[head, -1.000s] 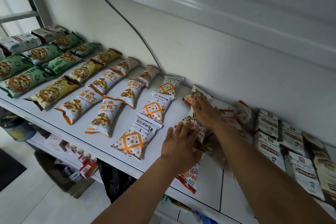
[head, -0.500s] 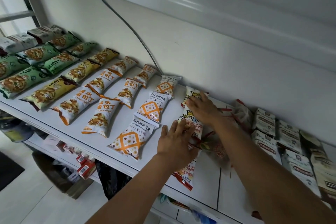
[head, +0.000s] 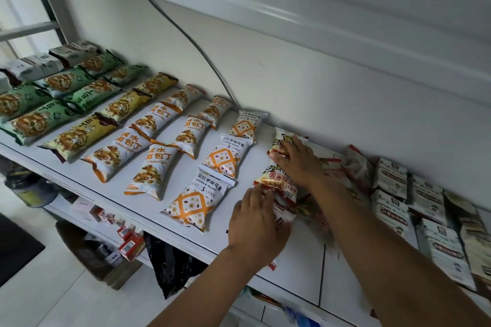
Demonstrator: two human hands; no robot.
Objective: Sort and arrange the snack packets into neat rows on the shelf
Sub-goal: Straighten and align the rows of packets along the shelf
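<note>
Snack packets lie in rows on the white shelf (head: 265,156): green packets (head: 34,119), yellow packets (head: 79,138), orange crouton packets (head: 151,175) and orange-diamond packets (head: 225,159). To their right runs a column of red-and-white packets: a back packet (head: 281,138), a middle packet (head: 276,180) and a front packet (head: 283,220). My right hand (head: 297,159) lies flat over the back and middle packets, thumb along their left edge. My left hand (head: 255,223) rests flat on the front packet near the shelf's front edge.
Loose red packets and a crumpled wrapper (head: 356,167) lie beside my right arm. White packs (head: 390,178) fill the right end. A grey cable (head: 191,42) runs down the wall under an upper shelf (head: 318,21). Below are small red boxes (head: 130,244) and a black bag (head: 170,265).
Both hands have stayed on the red-and-white packets and nudged them slightly left. More of the middle packet's print shows between my hands.
</note>
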